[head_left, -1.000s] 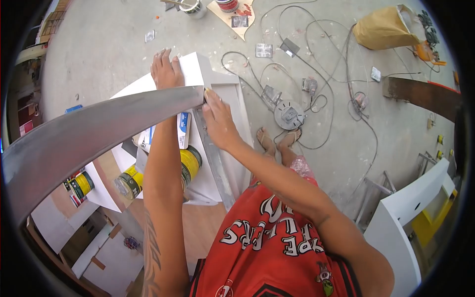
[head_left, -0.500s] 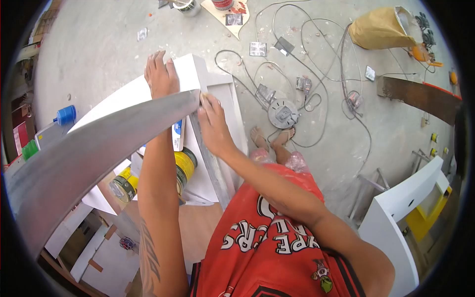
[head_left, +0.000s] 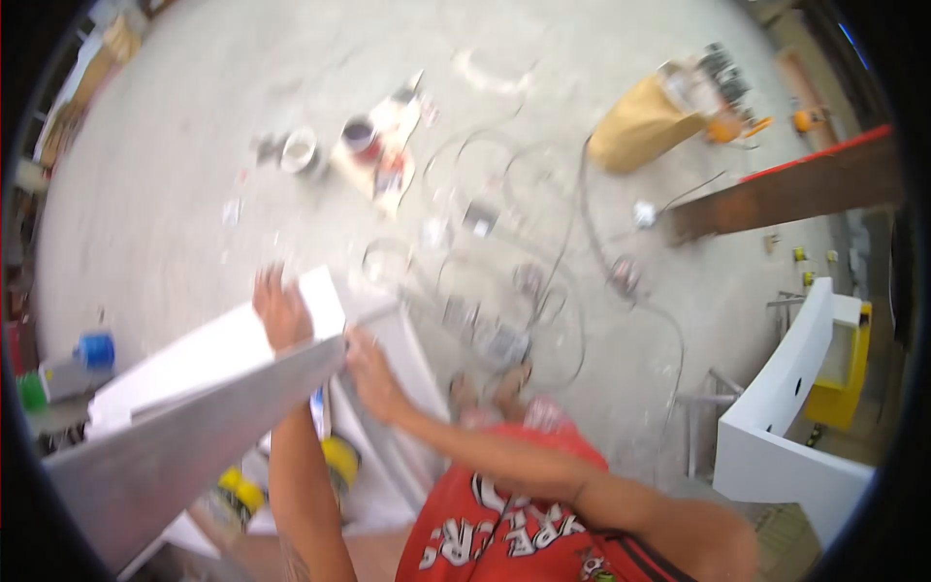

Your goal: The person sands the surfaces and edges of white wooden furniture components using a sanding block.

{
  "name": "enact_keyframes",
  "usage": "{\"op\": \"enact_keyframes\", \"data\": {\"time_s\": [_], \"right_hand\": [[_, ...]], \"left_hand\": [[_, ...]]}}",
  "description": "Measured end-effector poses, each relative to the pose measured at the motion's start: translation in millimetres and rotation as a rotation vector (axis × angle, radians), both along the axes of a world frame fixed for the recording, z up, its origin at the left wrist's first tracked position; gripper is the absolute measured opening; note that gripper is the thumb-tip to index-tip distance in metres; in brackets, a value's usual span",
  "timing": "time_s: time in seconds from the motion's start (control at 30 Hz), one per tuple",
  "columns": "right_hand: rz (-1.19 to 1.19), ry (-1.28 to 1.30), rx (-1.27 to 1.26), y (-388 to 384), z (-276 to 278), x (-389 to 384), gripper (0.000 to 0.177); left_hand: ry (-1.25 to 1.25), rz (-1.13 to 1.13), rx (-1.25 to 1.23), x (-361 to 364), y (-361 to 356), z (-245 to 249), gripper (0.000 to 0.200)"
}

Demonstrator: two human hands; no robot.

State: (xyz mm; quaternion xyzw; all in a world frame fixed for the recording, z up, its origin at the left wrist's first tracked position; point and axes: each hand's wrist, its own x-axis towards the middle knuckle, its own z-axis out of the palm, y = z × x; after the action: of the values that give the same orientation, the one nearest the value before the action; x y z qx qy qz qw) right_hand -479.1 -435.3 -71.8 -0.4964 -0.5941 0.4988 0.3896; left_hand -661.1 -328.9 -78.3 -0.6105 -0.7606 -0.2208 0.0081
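1. Left hand [head_left: 284, 315]: left of centre, fingers extended, on the white box [head_left: 320, 301], just beyond the grey strip [head_left: 194, 417]. Fingers blurred.
2. Right hand [head_left: 373, 373]: fingertips at the strip's upper-right end. Blur; can't tell if it's pinching anything.
3. Grey strip: long, runs from right fingertips to lower left of frame, crossing over the left forearm.
4. White box: under the left hand, extends down-left behind the strip.
5. Yellow-banded cans: one [head_left: 339, 464] right of the left forearm, one [head_left: 240, 492] left of it, both below the strip.
6. Red shirt [head_left: 504, 504]: bottom centre.
7. Floor [head_left: 339, 58], upper left of centre: white bucket [head_left: 299, 152], dark red can [head_left: 361, 138] beside it.
8. Upper right: brown paper bag [head_left: 640, 124], cable [head_left: 584, 199] trailing from near it. Brown beam [head_left: 795, 199], red edge, below-right of bag.
9. Lower right: white curved panel [head_left: 776, 403], yellow piece [head_left: 851, 388] beside it.
10. Far left: blue container [head_left: 95, 351].
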Motion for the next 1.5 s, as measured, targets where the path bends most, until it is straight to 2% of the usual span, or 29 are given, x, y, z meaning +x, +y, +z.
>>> {"op": "enact_keyframes", "data": {"time_s": [0.03,0.1,0.2,0.37,0.53,0.57,0.63,0.67,0.73,0.8,1.0,1.17,1.5], "right_hand": [[-0.03,0.018,-0.074,2.6,19.0,4.1,0.048],[0.097,0.091,-0.246,4.1,31.8,20.1,0.055],[0.077,0.082,-0.176,0.1,32.2,17.3,0.055],[0.085,0.148,-0.226,-3.0,26.2,8.8,0.058],[-0.037,0.405,-0.603,-4.8,20.5,-1.8,0.061],[-0.037,0.408,-0.601,-7.5,21.4,-1.4,0.061],[-0.037,0.482,-0.367,-14.7,31.6,4.6,0.059],[-0.038,0.482,-0.375,-12.9,34.8,3.8,0.059],[-0.049,0.369,-0.192,-2.1,30.1,-2.0,0.058],[-0.049,0.358,-0.189,4.9,28.8,-2.1,0.058],[-0.032,0.325,-0.202,-10.0,27.2,3.5,0.059],[-0.024,0.347,-0.2,-10.0,35.0,10.1,0.064],[0.079,0.307,-0.373,4.8,40.5,20.9,0.06]], "left_hand": [[0.018,0.012,-0.013,11.1,-1.1,15.0,0.039],[0.018,0.022,-0.05,13.3,0.4,20.7,0.036],[0.029,0.017,-0.006,15.1,-2.2,25.7,0.036],[0.017,0.006,0.009,10.6,-1.6,18.0,0.035],[-0.012,-0.019,0.04,9.5,0.2,21.5,0.035],[-0.031,-0.01,0.02,11.5,-0.8,23.3,0.035],[-0.047,-0.001,-0.001,13.9,0.6,30.5,0.035],[-0.05,-0.009,0.012,16.0,-1.5,33.4,0.034],[-0.053,-0.019,0.028,14.5,-4.1,29.1,0.034],[0.041,0.007,0.029,11.3,-0.3,22.9,0.034],[-0.023,0.012,-0.015,13.4,-0.8,25.9,0.035],[0.031,0.017,0.043,11.6,-4.3,20.3,0.034],[0.04,0.002,0.069,14.8,-0.4,22.3,0.032]]}}
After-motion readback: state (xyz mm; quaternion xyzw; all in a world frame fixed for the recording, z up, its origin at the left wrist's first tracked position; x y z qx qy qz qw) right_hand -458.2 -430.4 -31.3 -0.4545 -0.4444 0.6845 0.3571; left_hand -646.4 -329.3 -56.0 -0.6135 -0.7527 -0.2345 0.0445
